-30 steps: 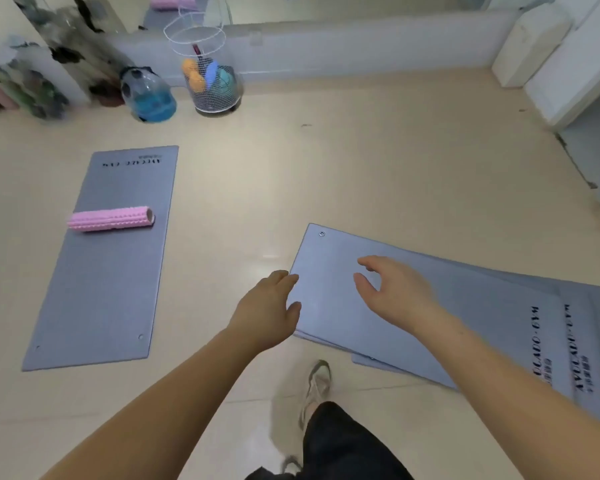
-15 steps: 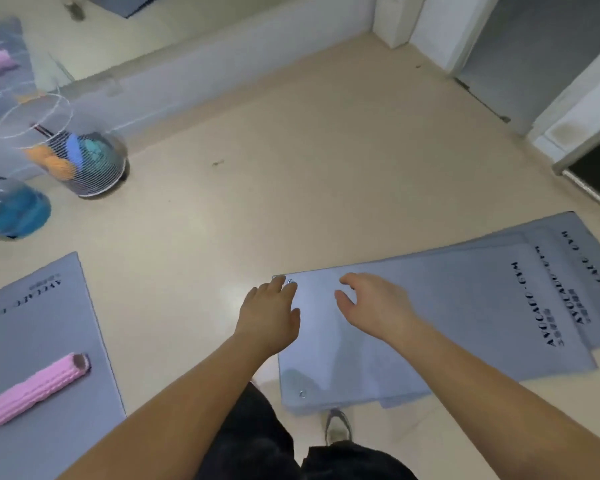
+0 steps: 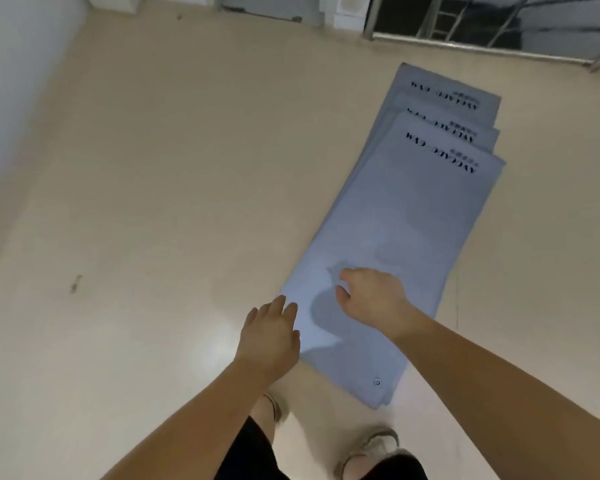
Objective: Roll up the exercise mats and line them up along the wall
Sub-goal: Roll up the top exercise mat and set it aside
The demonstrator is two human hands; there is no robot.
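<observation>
Status: basically at zero. Three flat grey-blue foam exercise mats (image 3: 406, 237) lie stacked on the beige glossy floor (image 3: 153, 202), staggered so each far end shows its own black printed logo line; the top one runs from near the person's feet out toward the dark railing (image 3: 482, 26) at the far side. None rolled, none curled at any edge as far as I can see. A small round metal eyelet (image 3: 377, 382) sits at the near right corner of the top mat, lying flat. Left hand (image 3: 269, 336) is over the near left edge of the stack, fingers extended and loosely spread, nothing in it; can't tell if it touches the mat or hovers just above. Right hand (image 3: 371, 299) is above the top mat a bit further in, fingers curled partway, palm down, also empty; its shadow falls on the mat just beside it, so I'd judge it slightly off the surface. My read: this is the reach-in before gripping the near short edge to start the first roll. Left to do: roll all three visible mats, then carry them to a wall and line them up. Pale wall (image 3: 11, 98) runs along the left, well apart from the stack. Frame is motion-blurred, so fine contact is uncertain. Whether more mats exist outside this view: can't tell.
</observation>
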